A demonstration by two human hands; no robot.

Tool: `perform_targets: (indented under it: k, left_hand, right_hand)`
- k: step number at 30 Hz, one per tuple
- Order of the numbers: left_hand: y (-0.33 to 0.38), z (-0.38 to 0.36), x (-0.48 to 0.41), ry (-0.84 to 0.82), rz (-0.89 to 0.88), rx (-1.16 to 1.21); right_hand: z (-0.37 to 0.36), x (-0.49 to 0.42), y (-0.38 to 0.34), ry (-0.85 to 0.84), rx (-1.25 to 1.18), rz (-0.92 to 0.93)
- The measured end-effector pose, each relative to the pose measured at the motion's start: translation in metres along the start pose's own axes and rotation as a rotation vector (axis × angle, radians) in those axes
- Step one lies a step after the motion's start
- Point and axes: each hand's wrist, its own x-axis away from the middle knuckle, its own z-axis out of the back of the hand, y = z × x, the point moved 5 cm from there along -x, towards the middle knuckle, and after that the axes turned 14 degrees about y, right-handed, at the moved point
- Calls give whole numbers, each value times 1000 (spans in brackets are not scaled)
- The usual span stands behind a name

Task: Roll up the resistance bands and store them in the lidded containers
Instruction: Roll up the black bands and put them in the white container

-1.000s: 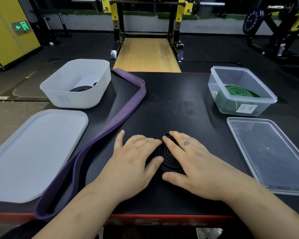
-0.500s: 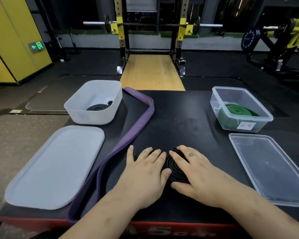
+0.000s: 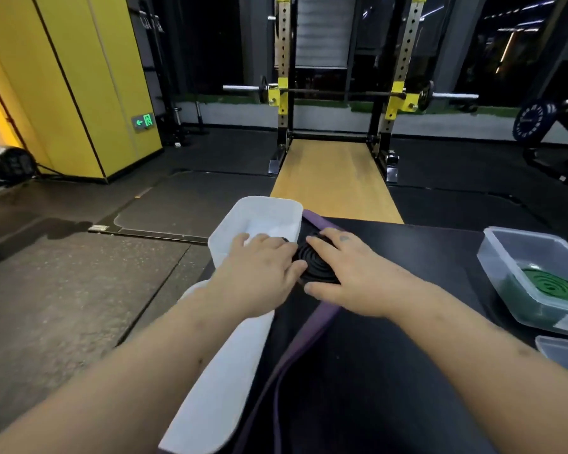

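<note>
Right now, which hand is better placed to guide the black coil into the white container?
Probably the left hand: it holds the black coil beside the white container, while the right hand grips its far side.

The right edge cuts off the clear lid (image 3: pixel 564 355) and clear container (image 3: pixel 496 273).

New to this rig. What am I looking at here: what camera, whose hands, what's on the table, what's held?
There is no machine here: a person works bare-handed. The single view comes from a camera worn on the head, looking forward and down. The left hand and right hand hold a black rolled band between them, next to a white tub. On the black table lie a white lid, an unrolled purple band, and a clear container with a green rolled band inside.
</note>
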Motion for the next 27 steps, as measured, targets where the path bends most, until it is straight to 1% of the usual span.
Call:
perform_targets:
  k: [3, 7, 9, 14, 21, 24, 27]
  left_hand:
    - [-42, -2, -19, 62, 50, -2]
    - [-83, -16, -26, 93, 114, -37]
    - [-93, -28, -21, 78, 128, -44]
    - [-107, -61, -9, -34, 138, -2]
    - [-109, -72, -5, 15, 154, 65]
    - [-110, -74, -5, 17, 157, 78]
    - [-111, -77, -4, 9, 169, 73]
  right_hand:
    - [-9, -53, -12, 5, 28, 32]
    - [-27, -116, -23, 0, 69, 42]
    - [-40, -145, -27, -8, 83, 32]
    - [-85, -203, -30, -71, 183, -23]
    - [-141, -241, -23, -155, 168, -177]
    - [-152, -244, -22, -182, 118, -240]
    - [-157, -242, -20, -219, 118, -261]
